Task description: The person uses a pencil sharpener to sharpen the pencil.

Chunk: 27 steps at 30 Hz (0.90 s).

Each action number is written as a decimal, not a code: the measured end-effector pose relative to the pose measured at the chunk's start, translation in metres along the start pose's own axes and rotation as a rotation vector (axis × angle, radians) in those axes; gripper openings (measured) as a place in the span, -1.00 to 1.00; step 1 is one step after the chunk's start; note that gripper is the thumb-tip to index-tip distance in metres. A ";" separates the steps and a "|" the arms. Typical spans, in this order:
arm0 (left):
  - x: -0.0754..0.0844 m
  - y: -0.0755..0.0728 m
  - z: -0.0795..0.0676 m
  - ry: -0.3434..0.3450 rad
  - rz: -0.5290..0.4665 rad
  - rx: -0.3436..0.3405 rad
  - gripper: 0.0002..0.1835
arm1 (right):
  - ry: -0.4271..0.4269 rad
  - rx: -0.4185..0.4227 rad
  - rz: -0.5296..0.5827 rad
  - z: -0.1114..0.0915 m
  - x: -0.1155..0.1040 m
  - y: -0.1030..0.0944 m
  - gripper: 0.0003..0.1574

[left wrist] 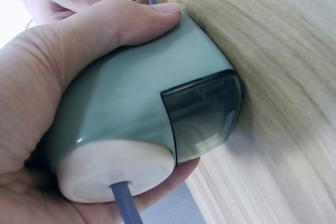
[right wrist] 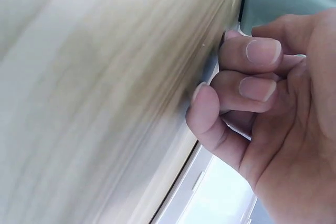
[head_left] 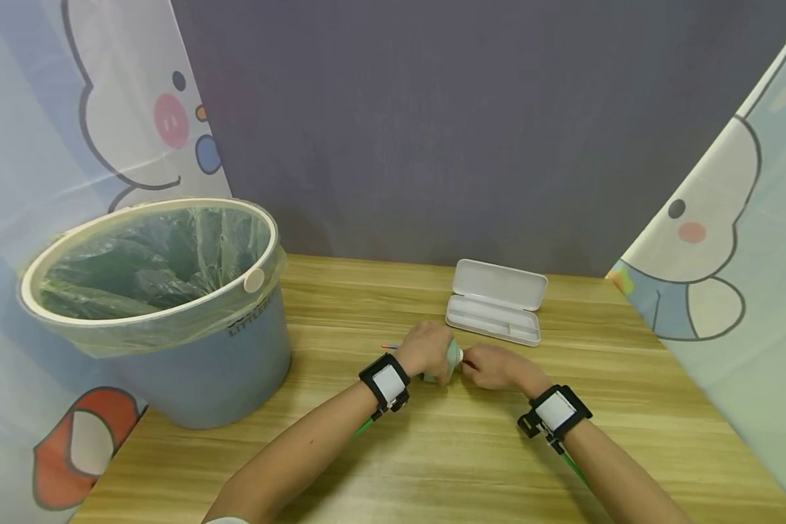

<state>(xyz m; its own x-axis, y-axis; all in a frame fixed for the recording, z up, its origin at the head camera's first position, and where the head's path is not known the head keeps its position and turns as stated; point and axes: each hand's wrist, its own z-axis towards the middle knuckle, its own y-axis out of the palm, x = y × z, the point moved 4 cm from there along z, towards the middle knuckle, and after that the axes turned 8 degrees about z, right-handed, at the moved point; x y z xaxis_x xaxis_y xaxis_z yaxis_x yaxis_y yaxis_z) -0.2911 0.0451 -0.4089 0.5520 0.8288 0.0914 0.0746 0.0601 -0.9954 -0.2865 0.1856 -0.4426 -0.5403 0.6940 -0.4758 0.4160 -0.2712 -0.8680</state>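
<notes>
My left hand (head_left: 426, 351) grips a pale green pencil sharpener (left wrist: 121, 93) that lies low against the wooden table, its thumb along the top. A dark see-through shavings drawer (left wrist: 205, 111) shows on the sharpener's side. From its cream end sticks a pencil (left wrist: 126, 203), whose red and blue end also shows left of the hand in the head view. At the sharpener's opposite end, my right hand (head_left: 494, 366) has its fingers curled at the white hub (head_left: 461, 355). Those fingers pinch the crank handle, which they mostly hide.
Behind the hands lies an open white pencil case (head_left: 500, 284), lid raised. A large blue bin (head_left: 216, 386) lined with a clear bag stands at the left. A dark grey panel (head_left: 432, 131) closes off the back, and cartoon-printed cloths (head_left: 707, 247) hang at both sides.
</notes>
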 end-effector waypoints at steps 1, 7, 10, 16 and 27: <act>0.000 0.000 0.000 -0.002 -0.001 -0.003 -0.52 | 0.001 0.003 0.002 -0.001 0.000 0.001 -0.66; 0.000 0.004 0.000 -0.016 -0.017 -0.019 -0.49 | -0.031 0.005 0.006 -0.004 -0.001 0.004 -0.66; -0.001 0.004 0.000 -0.025 -0.024 -0.020 -0.48 | -0.044 0.009 0.007 -0.004 -0.002 0.005 -0.66; -0.002 0.001 -0.001 -0.038 -0.016 -0.013 -0.50 | -0.042 0.023 -0.005 -0.006 -0.003 0.004 -0.65; -0.001 0.003 0.000 -0.038 -0.016 -0.002 -0.50 | -0.051 0.050 -0.009 -0.012 -0.006 0.008 -0.64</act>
<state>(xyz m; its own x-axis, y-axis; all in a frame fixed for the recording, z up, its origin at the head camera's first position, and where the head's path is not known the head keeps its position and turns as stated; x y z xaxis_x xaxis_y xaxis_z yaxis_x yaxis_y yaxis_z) -0.2914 0.0442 -0.4122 0.5184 0.8486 0.1056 0.0844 0.0721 -0.9938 -0.2715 0.1878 -0.4449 -0.5806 0.6622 -0.4737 0.3751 -0.2989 -0.8775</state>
